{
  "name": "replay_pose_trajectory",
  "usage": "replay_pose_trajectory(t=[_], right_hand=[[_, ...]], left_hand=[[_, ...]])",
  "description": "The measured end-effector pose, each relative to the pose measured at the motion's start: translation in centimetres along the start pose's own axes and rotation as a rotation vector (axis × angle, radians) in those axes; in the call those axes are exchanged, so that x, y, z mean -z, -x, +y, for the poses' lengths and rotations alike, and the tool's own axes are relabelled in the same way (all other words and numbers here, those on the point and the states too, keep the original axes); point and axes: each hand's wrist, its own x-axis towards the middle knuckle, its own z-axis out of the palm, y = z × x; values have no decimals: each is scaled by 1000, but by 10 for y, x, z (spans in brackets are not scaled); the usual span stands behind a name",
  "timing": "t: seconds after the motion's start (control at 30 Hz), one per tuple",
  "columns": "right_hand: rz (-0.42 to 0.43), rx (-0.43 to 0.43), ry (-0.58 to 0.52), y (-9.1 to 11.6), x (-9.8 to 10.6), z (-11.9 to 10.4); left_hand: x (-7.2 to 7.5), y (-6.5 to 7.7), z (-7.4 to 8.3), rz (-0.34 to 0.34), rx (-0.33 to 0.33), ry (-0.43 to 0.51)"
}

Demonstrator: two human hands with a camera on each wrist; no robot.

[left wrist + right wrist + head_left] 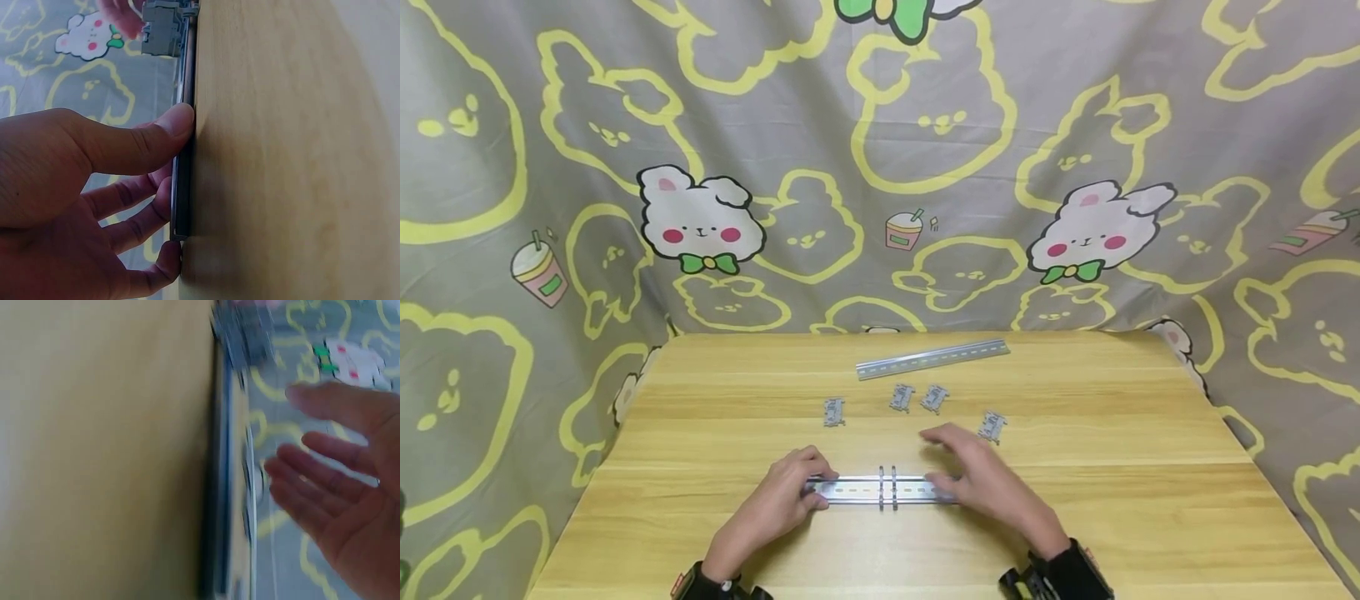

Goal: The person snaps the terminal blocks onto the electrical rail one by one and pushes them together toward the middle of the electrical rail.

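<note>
A slotted metal DIN rail [853,490] lies crosswise near the front of the table. Two thin grey terminal blocks [894,488] stand upright side by side near its middle, with a small gap between them. My left hand [786,492] pinches the rail's left end, thumb on the near edge and fingers on the far edge; the left wrist view shows this thumb [176,120] against the rail. Over the rail's right end is my right hand [981,475], fingers spread and holding nothing. In the blurred right wrist view its fingers are apart from the rail [222,487].
Several loose grey terminal blocks [934,397] lie flat beyond the rail, one of them [992,427] just past my right hand. A second DIN rail [932,360] lies slanted near the back of the wooden table [700,400]. A patterned curtain [820,250] hangs behind.
</note>
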Motion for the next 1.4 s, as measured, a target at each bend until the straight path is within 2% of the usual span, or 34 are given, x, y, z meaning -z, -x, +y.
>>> replay_pose_trajectory(t=[0.13, 0.27, 0.43, 0.63, 0.87, 1.03, 1.23, 1.4], right_hand=[[93, -97, 174, 1, 25, 21], [86, -166, 313, 2, 39, 38], [36, -215, 346, -1, 44, 51], [14, -244, 322, -6, 44, 59], [12, -226, 295, -8, 47, 59], [37, -167, 298, -1, 49, 53], [20, -87, 298, 20, 54, 48], [4, -39, 207, 41, 58, 52]], left_hand=[[1, 0, 0, -2, -1, -1], [3, 1, -1, -6, 3, -3], [3, 2, -1, -4, 2, 0], [1, 3, 0, -9, -7, 6], [2, 1, -1, 0, -6, 5], [2, 1, -2, -1, -4, 2], [2, 1, -2, -3, -8, 1], [1, 0, -1, -16, 1, 4]])
